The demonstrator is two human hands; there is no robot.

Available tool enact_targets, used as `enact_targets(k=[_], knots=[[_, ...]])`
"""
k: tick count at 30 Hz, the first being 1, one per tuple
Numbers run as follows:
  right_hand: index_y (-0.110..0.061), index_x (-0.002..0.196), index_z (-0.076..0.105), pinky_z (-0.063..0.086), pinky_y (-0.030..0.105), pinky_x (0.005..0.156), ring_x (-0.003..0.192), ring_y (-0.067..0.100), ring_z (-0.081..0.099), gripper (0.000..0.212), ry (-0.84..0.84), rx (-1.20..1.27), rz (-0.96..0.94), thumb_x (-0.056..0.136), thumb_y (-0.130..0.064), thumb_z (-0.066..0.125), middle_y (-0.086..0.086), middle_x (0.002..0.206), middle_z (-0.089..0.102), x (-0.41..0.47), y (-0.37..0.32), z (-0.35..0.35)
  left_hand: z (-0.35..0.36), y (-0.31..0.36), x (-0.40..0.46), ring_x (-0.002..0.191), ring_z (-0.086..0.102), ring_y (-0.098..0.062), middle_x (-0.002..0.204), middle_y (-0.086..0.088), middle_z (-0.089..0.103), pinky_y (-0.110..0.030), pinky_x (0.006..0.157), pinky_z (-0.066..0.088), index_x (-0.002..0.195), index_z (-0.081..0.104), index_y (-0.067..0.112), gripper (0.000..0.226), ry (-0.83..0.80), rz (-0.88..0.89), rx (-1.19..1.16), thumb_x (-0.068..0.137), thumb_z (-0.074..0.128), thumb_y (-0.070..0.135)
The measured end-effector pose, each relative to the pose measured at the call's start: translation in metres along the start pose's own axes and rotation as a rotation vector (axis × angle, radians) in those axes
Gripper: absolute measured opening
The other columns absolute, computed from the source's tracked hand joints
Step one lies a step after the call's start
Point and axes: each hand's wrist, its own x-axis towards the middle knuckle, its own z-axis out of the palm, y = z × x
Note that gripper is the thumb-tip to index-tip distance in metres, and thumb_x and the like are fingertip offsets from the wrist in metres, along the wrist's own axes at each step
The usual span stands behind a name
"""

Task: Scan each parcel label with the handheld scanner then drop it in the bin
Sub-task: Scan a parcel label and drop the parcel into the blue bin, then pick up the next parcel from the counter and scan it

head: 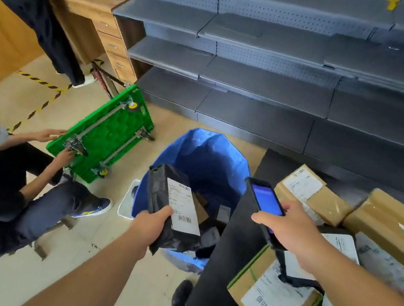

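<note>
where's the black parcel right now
In the head view, the black parcel is centre frame, gripped by the left hand over the blue-lined bin.

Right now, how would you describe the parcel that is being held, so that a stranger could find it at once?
Find the blue-lined bin on the floor in front of the grey shelves. Just over its near left rim, the left hand grips a black plastic mailer bag with a white barcode label. Unlike the brown cardboard boxes lying to the right, it is soft, dark and held in the air.
</note>
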Motion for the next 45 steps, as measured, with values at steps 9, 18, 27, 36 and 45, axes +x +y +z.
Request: enact_targets(k=[9, 18, 27, 36, 45], knots=[[-0.021, 0.131, 0.046, 0.048, 0.029, 0.062, 0.091, 0.019, 0.065, 0.066, 0.113, 0.063, 0.142, 0.082, -0.044, 0.084, 0.006, 0.108, 0.064, 0.012, -0.037, 0.059, -0.020, 0.045, 0.065, 0.095, 0.073, -0.028, 0.107, -0.006, 0.076, -0.036, 0.070, 0.057, 0.121, 0.068, 0.013, 0.059, -0.086, 0.013, 0.223, 0.078, 0.073, 0.054], [-0.019, 0.145, 0.042, 0.044, 0.025, 0.062, 0.087, 0.009, 0.056, 0.077, 0.230, 0.110, 0.202, 0.085, -0.043, 0.084, -0.002, 0.106, 0.057, -0.001, -0.041, 0.060, 0.013, 0.067, 0.077, 0.094, 0.070, -0.030, 0.116, -0.014, 0.071, -0.037, 0.078, 0.054, 0.135, 0.058, 0.009, 0.064, -0.321, 0.051, 0.436, 0.084, 0.072, 0.043], [-0.019, 0.145, 0.040, 0.044, 0.024, 0.060, 0.085, 0.008, 0.055, 0.077, 0.258, 0.112, 0.195, 0.086, -0.042, 0.084, -0.001, 0.106, 0.053, -0.014, -0.045, 0.057, 0.014, 0.078, 0.081, 0.095, 0.060, -0.021, 0.106, -0.002, 0.062, -0.040, 0.099, 0.055, 0.134, 0.060, 0.023, 0.069, -0.364, 0.115, 0.454, 0.071, 0.068, 0.049], [-0.025, 0.129, 0.039, 0.042, 0.021, 0.056, 0.080, 0.008, 0.053, 0.064, 0.259, 0.092, 0.166, 0.087, -0.041, 0.083, -0.003, 0.100, 0.050, -0.019, -0.052, 0.059, 0.016, 0.097, 0.056, 0.082, 0.042, -0.019, 0.086, 0.003, 0.046, -0.030, 0.069, 0.036, 0.077, 0.041, 0.033, 0.033, -0.415, 0.190, 0.381, 0.099, 0.062, 0.020], [-0.029, 0.126, 0.038, 0.046, 0.023, 0.060, 0.091, 0.015, 0.061, 0.064, 0.279, 0.166, 0.225, 0.084, -0.044, 0.084, -0.001, 0.108, 0.057, -0.038, -0.022, 0.043, 0.058, 0.105, 0.027, 0.106, 0.068, -0.015, 0.117, 0.000, 0.069, -0.031, 0.089, 0.057, 0.142, 0.055, 0.020, 0.037, -0.494, 0.294, 0.376, 0.106, 0.061, 0.019]])
